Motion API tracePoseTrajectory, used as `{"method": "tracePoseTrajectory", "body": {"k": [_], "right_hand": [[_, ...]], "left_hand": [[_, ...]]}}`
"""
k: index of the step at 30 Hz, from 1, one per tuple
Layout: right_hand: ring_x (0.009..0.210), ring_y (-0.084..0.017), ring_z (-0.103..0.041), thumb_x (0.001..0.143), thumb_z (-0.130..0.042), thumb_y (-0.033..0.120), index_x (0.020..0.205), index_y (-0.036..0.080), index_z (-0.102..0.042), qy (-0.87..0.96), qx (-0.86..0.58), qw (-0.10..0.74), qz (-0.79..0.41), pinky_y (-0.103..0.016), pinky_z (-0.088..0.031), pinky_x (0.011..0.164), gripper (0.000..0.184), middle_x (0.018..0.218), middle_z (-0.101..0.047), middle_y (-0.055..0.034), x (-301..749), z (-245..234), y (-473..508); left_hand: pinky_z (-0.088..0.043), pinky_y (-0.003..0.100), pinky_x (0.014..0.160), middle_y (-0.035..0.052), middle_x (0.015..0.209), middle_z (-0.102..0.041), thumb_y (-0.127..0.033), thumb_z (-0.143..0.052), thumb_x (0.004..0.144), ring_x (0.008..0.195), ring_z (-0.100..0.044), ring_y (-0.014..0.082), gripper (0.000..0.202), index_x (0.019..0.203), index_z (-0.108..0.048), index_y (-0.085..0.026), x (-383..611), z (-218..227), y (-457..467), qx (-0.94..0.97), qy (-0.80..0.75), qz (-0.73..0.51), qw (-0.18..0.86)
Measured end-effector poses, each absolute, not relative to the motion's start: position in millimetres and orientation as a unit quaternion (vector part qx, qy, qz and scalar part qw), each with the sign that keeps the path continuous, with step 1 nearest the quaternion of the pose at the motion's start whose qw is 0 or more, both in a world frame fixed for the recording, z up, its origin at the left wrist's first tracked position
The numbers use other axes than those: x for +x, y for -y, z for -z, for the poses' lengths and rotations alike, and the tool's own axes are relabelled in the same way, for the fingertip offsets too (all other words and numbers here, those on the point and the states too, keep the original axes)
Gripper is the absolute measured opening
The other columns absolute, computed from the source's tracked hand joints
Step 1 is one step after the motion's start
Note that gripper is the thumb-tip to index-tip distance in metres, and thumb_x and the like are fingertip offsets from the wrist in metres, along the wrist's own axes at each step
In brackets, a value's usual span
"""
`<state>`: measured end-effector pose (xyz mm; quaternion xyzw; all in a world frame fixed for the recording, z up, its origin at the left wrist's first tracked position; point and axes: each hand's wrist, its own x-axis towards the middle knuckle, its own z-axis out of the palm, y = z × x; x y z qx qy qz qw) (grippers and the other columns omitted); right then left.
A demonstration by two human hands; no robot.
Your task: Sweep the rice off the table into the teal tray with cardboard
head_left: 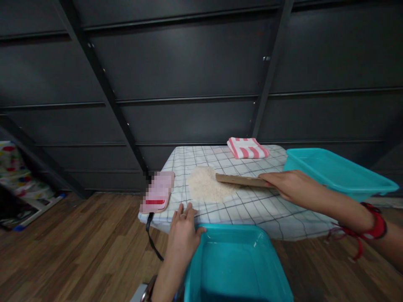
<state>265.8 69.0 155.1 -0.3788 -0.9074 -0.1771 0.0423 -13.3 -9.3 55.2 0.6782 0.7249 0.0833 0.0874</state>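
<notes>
A heap of white grains (207,183) lies on a small table with a checked cloth (252,209). My right hand (291,184) is closed on a flat piece of brown cardboard (241,180), whose far edge rests against the heap's right side. My left hand (184,233) grips the left rim of a teal plastic tub (239,268) held just below the table's near edge, thumb inside the rim.
A second teal tub (336,172) stands at the table's right. A folded red-and-white striped cloth (247,147) lies at the back edge. A pink blurred object (157,192) with a black strap sits at the left edge. Dark panelled wall behind; wooden floor around.
</notes>
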Motion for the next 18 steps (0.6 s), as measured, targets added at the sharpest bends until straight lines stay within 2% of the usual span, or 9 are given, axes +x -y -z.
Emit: {"method": "tracePoseTrajectory", "body": {"k": [5, 9, 14, 18], "right_hand": [[0.061, -0.019, -0.062, 0.074, -0.041, 0.002, 0.096, 0.018, -0.06, 0.877, -0.425, 0.066, 0.214, -0.028, -0.034, 0.049, 0.033, 0.082, -0.07, -0.0054, 277.4, -156.3, -72.3], [0.056, -0.018, -0.059, 0.075, -0.041, 0.003, 0.093, 0.016, -0.06, 0.849, -0.467, 0.039, 0.243, -0.029, -0.029, 0.046, 0.029, 0.078, -0.07, -0.0069, 280.7, -152.6, -74.2], [0.058, -0.018, -0.06, 0.07, -0.041, 0.001, 0.094, 0.016, -0.06, 0.87, -0.449, 0.012, 0.203, -0.028, -0.031, 0.048, 0.034, 0.077, -0.069, -0.0054, 276.2, -149.3, -62.1], [0.064, -0.017, -0.062, 0.067, -0.039, -0.001, 0.092, 0.018, -0.061, 0.895, -0.407, 0.032, 0.181, -0.026, -0.035, 0.051, 0.039, 0.08, -0.07, -0.0036, 273.3, -148.1, -49.7]], "left_hand": [[-0.029, 0.044, 0.109, 0.0096, 0.131, -0.056, -0.024, -0.061, 0.078, 0.135, -0.03, 0.0315, 0.045, 0.121, -0.054, -0.014, -12.6, -58.9, 8.9, 0.682, -0.724, -0.063, 0.083], [-0.027, 0.043, 0.11, 0.01, 0.133, -0.054, -0.024, -0.06, 0.079, 0.135, -0.027, 0.0321, 0.046, 0.124, -0.052, -0.013, -11.1, -61.8, 8.5, 0.68, -0.726, -0.044, 0.09], [-0.027, 0.045, 0.11, 0.0116, 0.135, -0.051, -0.025, -0.061, 0.079, 0.135, -0.027, 0.0332, 0.045, 0.122, -0.054, -0.013, -9.2, -61.6, 9.0, 0.679, -0.728, -0.046, 0.082], [-0.028, 0.046, 0.109, 0.012, 0.135, -0.052, -0.024, -0.06, 0.079, 0.135, -0.027, 0.0338, 0.045, 0.121, -0.054, -0.013, -7.6, -61.2, 9.7, 0.677, -0.73, -0.054, 0.078]]}}
